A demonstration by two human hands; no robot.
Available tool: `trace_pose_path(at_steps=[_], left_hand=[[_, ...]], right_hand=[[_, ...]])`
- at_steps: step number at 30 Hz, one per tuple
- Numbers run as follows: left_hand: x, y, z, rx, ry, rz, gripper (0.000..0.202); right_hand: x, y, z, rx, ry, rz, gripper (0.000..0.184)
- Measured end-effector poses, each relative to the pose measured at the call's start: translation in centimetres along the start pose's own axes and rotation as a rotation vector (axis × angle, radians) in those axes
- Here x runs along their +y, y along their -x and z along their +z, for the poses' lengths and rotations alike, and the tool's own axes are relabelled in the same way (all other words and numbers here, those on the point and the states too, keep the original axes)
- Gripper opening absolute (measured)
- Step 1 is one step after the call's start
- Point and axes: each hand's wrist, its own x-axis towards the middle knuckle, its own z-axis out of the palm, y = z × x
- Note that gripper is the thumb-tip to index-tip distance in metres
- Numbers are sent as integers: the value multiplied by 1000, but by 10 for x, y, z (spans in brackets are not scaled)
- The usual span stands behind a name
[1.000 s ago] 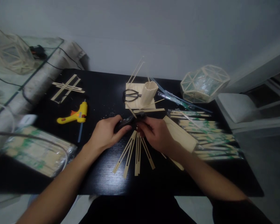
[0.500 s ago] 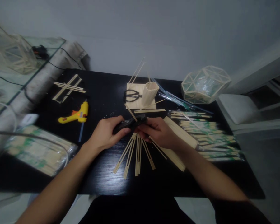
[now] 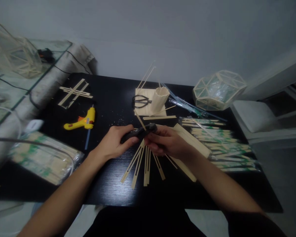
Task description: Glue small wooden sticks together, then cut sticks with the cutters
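My left hand [image 3: 114, 141] is closed round a dark hand tool [image 3: 140, 131] held over the black table [image 3: 106, 108]. My right hand [image 3: 166, 141] is closed on the tool's other end, and a thin wooden stick [image 3: 139, 120] pokes up from between them. Under both hands several split wooden sticks [image 3: 143, 163] lie fanned out on the table. A flat wooden slat [image 3: 187, 135] sits just right of my right hand.
A yellow glue gun [image 3: 82, 121] lies to the left, crossed sticks [image 3: 75, 92] behind it. Black scissors [image 3: 140, 100] and a stick cup [image 3: 160, 99] rest on a wooden square. A faceted stick frame [image 3: 218, 89] stands back right; wrapped sticks [image 3: 219, 144] right; a bagged bundle [image 3: 43, 159] left.
Both hands have stayed together on the dark tool, lifting it slightly. My right hand has curled in closer. The view has shifted a little.
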Motion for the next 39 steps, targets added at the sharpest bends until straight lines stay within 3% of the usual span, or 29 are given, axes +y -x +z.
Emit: trace_pose_path(at_steps=[7, 12, 16, 22, 31, 36, 39], left_hand=[[2, 1, -2, -11, -68, -101, 41], [0, -1, 3, -79, -199, -174, 45], [3, -2, 8, -123, -257, -187, 46], [7, -2, 13, -180, -326, -203, 52], [8, -2, 17, -147, -458, -214, 63], [1, -4, 14, -134, -501, -299, 67], [-5, -6, 12, -55, -541, -405, 70]], right_hand=[[-5, 0, -5, 80, 215, -52, 30], [-26, 6, -17, 95, 584, 93, 35], [-34, 9, -20, 189, 484, 120, 49], [-27, 4, -12, 300, 309, 174, 19], [-27, 4, -14, 288, 253, 185, 15], [-26, 3, -15, 359, 271, 117, 12], [-26, 3, -16, 447, 280, 2, 13]])
